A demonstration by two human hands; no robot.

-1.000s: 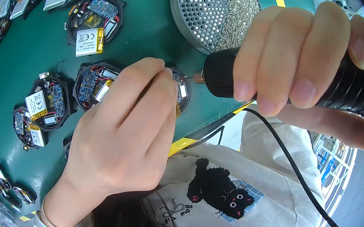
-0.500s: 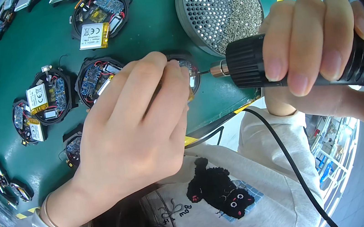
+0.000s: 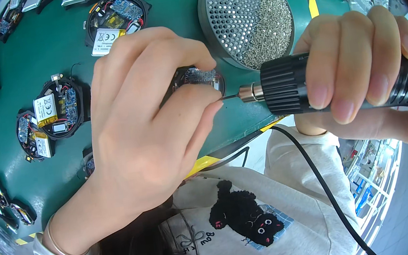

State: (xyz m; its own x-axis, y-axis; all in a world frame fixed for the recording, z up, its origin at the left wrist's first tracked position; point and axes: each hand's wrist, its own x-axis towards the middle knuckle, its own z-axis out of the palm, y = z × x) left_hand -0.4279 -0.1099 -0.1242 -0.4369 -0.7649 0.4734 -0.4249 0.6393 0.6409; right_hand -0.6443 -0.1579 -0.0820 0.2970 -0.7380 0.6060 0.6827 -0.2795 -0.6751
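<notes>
My right hand [image 3: 360,63] is wrapped around a black electric screwdriver [image 3: 286,85], held level and pointing left. Its thin bit [image 3: 231,96] reaches the fingertips of my left hand [image 3: 133,121]. There the thumb and a finger are pinched together; whatever lies between them is hidden. Another finger curls above, and in the gap behind shows part of a round black electronic assembly [image 3: 202,75] with a circuit board. The hand covers the rest of it, so I cannot tell whether it is held or lying on the table.
A round grey tray [image 3: 207,31] of loose small screws [image 3: 274,30] and a perforated plate stands beyond the screwdriver. More round assemblies with batteries [image 3: 46,109] lie on the green table [image 3: 57,46]. A black cable [image 3: 312,165] hangs at the near side.
My left hand has shifted slightly, its fingertips now pinched at the bit's tip and covering a neighbouring assembly. The screwdriver has moved a little right and nearer.
</notes>
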